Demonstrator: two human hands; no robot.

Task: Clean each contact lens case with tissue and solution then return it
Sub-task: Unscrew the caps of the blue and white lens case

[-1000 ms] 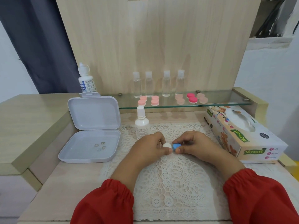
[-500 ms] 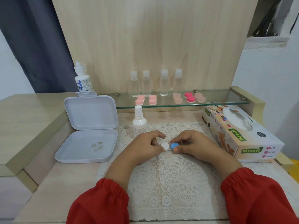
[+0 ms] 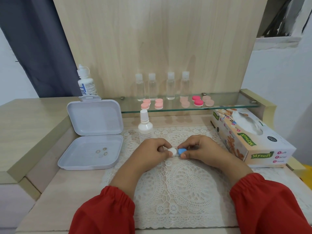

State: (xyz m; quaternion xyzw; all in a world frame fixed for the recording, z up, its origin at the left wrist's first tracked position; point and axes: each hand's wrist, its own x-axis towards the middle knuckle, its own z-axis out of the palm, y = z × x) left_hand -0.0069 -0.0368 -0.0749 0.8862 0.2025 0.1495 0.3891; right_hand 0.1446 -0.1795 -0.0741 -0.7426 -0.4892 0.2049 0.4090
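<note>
Open room: lace mat [image 3: 177, 191] toward 6 o'clock.
Blocked: white bottle [image 3: 145, 129] at 11, tissue box [image 3: 249, 141] at 2, open case [image 3: 91, 152] at 9.

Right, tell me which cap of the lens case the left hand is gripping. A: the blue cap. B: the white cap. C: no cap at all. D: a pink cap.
B: the left hand pinches the white cap of the contact lens case, while the right hand grips the blue cap beside it, over the lace mat.
</note>
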